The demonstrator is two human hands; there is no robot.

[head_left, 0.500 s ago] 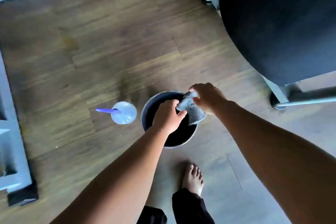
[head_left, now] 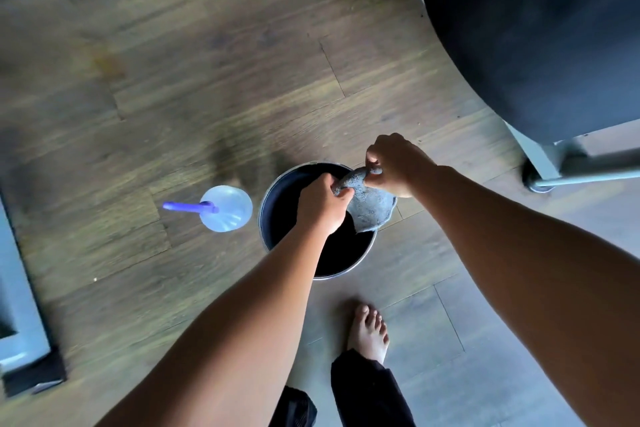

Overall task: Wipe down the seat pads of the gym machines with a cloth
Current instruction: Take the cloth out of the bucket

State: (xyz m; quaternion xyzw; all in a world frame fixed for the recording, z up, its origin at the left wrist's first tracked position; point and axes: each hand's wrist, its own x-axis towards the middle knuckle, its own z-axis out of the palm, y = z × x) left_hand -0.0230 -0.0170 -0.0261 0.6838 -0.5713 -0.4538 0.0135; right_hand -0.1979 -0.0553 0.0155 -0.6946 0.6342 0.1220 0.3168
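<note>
Since the earlier frame, the cloth (head_left: 370, 208) had been twisted into a short rope at its top. The left hand (head_left: 322, 204) and right hand (head_left: 394, 166) each gripped one end with curled fingers, above the bucket (head_left: 367, 253) at its 1 o'clock rim. A bottle (head_left: 227, 208) stood at its 9 o'clock. This looked like wringing. Wiping the pad (head_left: 536, 38), at 2 o'clock, seemed still to come.

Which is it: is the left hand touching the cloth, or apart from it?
Touching. The head view shows the left hand gripping one end of the cloth above the bucket.
</note>
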